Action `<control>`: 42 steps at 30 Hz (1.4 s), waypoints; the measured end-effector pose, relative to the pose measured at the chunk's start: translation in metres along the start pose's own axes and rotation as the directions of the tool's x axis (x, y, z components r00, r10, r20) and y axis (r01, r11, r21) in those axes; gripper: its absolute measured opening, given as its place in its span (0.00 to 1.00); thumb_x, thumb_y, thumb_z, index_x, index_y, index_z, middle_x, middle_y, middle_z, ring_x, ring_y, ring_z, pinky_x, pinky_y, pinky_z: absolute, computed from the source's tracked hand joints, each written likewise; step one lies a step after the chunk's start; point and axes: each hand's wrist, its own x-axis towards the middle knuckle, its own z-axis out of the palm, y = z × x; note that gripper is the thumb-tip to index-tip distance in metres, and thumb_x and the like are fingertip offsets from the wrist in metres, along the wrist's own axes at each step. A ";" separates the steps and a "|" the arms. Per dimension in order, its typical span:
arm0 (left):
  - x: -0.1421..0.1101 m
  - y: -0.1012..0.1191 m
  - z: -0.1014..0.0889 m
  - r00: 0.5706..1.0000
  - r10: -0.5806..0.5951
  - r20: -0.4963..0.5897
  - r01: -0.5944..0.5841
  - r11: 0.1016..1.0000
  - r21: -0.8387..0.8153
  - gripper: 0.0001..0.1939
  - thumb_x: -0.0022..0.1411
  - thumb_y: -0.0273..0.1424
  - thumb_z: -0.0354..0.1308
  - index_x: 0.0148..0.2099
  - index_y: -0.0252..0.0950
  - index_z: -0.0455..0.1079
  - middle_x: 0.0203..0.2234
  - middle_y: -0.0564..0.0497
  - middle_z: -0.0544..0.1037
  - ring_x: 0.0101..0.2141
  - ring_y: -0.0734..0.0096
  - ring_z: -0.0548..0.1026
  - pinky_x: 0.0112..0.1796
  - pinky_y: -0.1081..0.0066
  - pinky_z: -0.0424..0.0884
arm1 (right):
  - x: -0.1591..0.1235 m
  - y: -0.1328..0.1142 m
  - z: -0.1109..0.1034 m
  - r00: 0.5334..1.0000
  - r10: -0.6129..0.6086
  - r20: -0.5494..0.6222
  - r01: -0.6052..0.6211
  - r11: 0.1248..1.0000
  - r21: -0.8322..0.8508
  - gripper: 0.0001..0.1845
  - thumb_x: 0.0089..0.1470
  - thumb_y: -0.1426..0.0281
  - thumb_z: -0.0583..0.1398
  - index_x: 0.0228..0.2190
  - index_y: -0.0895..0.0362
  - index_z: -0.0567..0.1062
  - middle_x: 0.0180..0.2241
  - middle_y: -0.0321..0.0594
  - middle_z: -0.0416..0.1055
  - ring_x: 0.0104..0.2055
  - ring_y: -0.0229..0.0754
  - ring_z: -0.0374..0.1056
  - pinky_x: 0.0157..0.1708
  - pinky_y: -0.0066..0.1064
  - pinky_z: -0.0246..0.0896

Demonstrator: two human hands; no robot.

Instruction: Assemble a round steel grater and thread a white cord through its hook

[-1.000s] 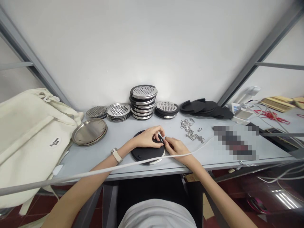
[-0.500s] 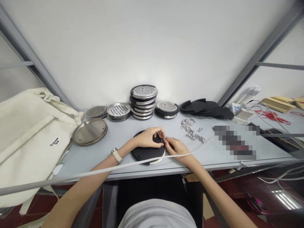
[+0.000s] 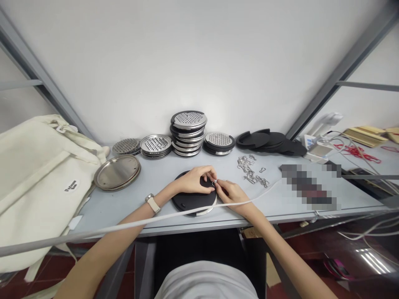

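Note:
A round grater in a black cover point(image 3: 191, 201) lies on the table in front of me, black side up, with a silver rim at its right edge. My left hand point(image 3: 195, 180) rests on it, closed around its upper right edge with fingers and thumb curled. At that edge a small metal snap clip point(image 3: 213, 183) shows between the two hands. My right hand point(image 3: 233, 196) is closed in a pinch on the clip; the fingertips partly hide it. More snap clips point(image 3: 247, 166) lie in a loose pile to the right.
Behind stand stacks of assembled graters point(image 3: 189, 120), grater plates point(image 3: 156, 144) and black covers point(image 3: 264, 139). Flat metal discs point(image 3: 116, 172) lie at the left beside a cream bag point(image 3: 40, 182). A white cable point(image 3: 183, 211) crosses in front of my forearms.
Hardly anything differs. Both hands stay at the grater's upper right edge, and the view has shifted very slightly.

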 end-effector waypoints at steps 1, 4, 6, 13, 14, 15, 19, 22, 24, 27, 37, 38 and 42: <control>0.000 0.000 0.000 1.000 0.002 0.000 -0.002 1.000 -0.004 0.15 0.48 0.24 0.60 0.41 0.33 0.66 0.35 0.50 0.72 0.33 0.75 0.69 0.38 0.73 0.67 | 0.000 0.000 0.000 1.000 0.000 -0.002 0.000 1.000 -0.001 0.14 0.61 0.68 0.47 0.28 0.57 0.67 0.23 0.37 0.66 0.24 0.37 0.60 0.26 0.27 0.52; 0.000 -0.001 0.000 1.000 -0.001 0.005 0.001 1.000 -0.014 0.15 0.48 0.24 0.59 0.41 0.33 0.66 0.36 0.50 0.73 0.34 0.74 0.70 0.37 0.73 0.67 | 0.000 0.000 0.000 1.000 -0.003 -0.007 0.003 1.000 0.000 0.13 0.61 0.68 0.47 0.28 0.57 0.67 0.23 0.37 0.66 0.24 0.37 0.61 0.26 0.26 0.52; -0.001 -0.001 0.000 1.000 -0.005 0.008 0.005 1.000 -0.018 0.15 0.47 0.23 0.59 0.41 0.34 0.66 0.36 0.50 0.73 0.34 0.74 0.70 0.37 0.73 0.67 | -0.001 0.000 0.001 1.000 -0.001 -0.013 0.002 1.000 0.002 0.14 0.61 0.68 0.47 0.28 0.57 0.67 0.22 0.37 0.65 0.24 0.37 0.61 0.26 0.26 0.52; 0.000 -0.001 0.000 1.000 -0.012 0.018 0.012 1.000 -0.021 0.15 0.47 0.22 0.58 0.40 0.33 0.67 0.35 0.50 0.74 0.34 0.75 0.70 0.38 0.73 0.67 | -0.001 0.000 0.001 0.999 0.027 -0.027 -0.026 0.999 0.032 0.14 0.59 0.68 0.48 0.24 0.56 0.64 0.20 0.35 0.63 0.22 0.35 0.58 0.23 0.26 0.49; 0.000 -0.001 0.000 1.000 -0.010 0.023 0.011 1.000 -0.023 0.14 0.47 0.22 0.58 0.40 0.33 0.67 0.35 0.50 0.74 0.34 0.75 0.70 0.38 0.73 0.67 | -0.001 0.001 0.001 0.999 0.033 -0.027 -0.032 0.999 0.036 0.14 0.59 0.68 0.48 0.24 0.56 0.64 0.20 0.34 0.62 0.21 0.35 0.57 0.22 0.25 0.49; 0.000 -0.001 0.000 1.000 -0.008 0.028 0.009 1.000 -0.024 0.14 0.47 0.22 0.58 0.39 0.33 0.67 0.35 0.50 0.73 0.34 0.75 0.70 0.38 0.74 0.67 | -0.001 0.001 0.001 0.999 0.038 -0.027 -0.037 0.999 0.039 0.14 0.59 0.67 0.48 0.23 0.56 0.63 0.19 0.34 0.62 0.21 0.34 0.57 0.22 0.25 0.48; 0.000 0.000 0.000 1.000 -0.002 0.023 0.002 1.000 -0.014 0.14 0.48 0.22 0.58 0.40 0.33 0.67 0.34 0.50 0.73 0.34 0.75 0.69 0.38 0.74 0.67 | -0.001 0.002 0.001 0.999 0.037 -0.026 -0.036 0.998 0.046 0.14 0.59 0.67 0.48 0.23 0.56 0.63 0.19 0.33 0.62 0.21 0.34 0.56 0.22 0.26 0.48; 0.000 0.000 0.000 1.000 0.011 0.012 -0.010 1.000 -0.007 0.14 0.48 0.22 0.59 0.40 0.33 0.67 0.35 0.51 0.73 0.33 0.75 0.69 0.37 0.74 0.67 | -0.001 0.001 0.000 0.999 0.025 -0.023 -0.024 0.998 0.051 0.14 0.60 0.67 0.47 0.25 0.56 0.64 0.20 0.34 0.63 0.22 0.35 0.57 0.23 0.26 0.49; 0.000 0.000 0.000 1.000 0.013 0.010 -0.013 1.000 0.001 0.14 0.48 0.23 0.59 0.40 0.33 0.67 0.35 0.50 0.73 0.33 0.75 0.69 0.37 0.74 0.67 | -0.001 0.000 -0.001 1.000 0.016 -0.019 -0.014 0.998 0.056 0.15 0.60 0.67 0.47 0.25 0.56 0.65 0.21 0.35 0.64 0.22 0.35 0.58 0.24 0.26 0.50; 0.000 -0.001 0.000 1.000 0.014 0.008 -0.014 1.000 0.019 0.14 0.48 0.23 0.59 0.40 0.33 0.67 0.35 0.50 0.73 0.33 0.75 0.69 0.37 0.74 0.67 | 0.000 -0.001 -0.002 1.000 0.016 -0.014 -0.016 0.998 0.055 0.16 0.61 0.66 0.46 0.25 0.56 0.65 0.21 0.35 0.64 0.22 0.36 0.59 0.25 0.26 0.50; 0.001 0.000 0.000 1.000 0.017 0.009 -0.018 1.000 0.010 0.14 0.48 0.22 0.59 0.40 0.33 0.67 0.36 0.50 0.73 0.34 0.74 0.69 0.37 0.73 0.67 | 0.001 -0.001 0.001 1.000 0.008 -0.024 -0.008 1.000 0.005 0.15 0.61 0.68 0.46 0.26 0.57 0.66 0.22 0.37 0.65 0.23 0.37 0.61 0.26 0.26 0.50; 0.001 0.000 0.000 1.000 0.016 0.010 -0.017 1.000 0.010 0.14 0.48 0.22 0.59 0.40 0.33 0.67 0.36 0.50 0.73 0.35 0.74 0.69 0.37 0.73 0.67 | 0.001 0.000 0.001 1.000 0.009 -0.023 -0.009 1.000 0.005 0.15 0.61 0.68 0.46 0.26 0.57 0.66 0.22 0.37 0.65 0.23 0.37 0.61 0.26 0.26 0.50; 0.000 0.000 0.000 1.000 0.015 0.012 -0.015 1.000 0.009 0.14 0.48 0.23 0.59 0.40 0.33 0.67 0.36 0.50 0.73 0.34 0.74 0.69 0.38 0.73 0.67 | 0.001 0.000 0.002 1.000 0.007 -0.024 -0.007 1.000 0.014 0.14 0.61 0.68 0.47 0.26 0.56 0.66 0.22 0.36 0.66 0.23 0.37 0.61 0.25 0.26 0.50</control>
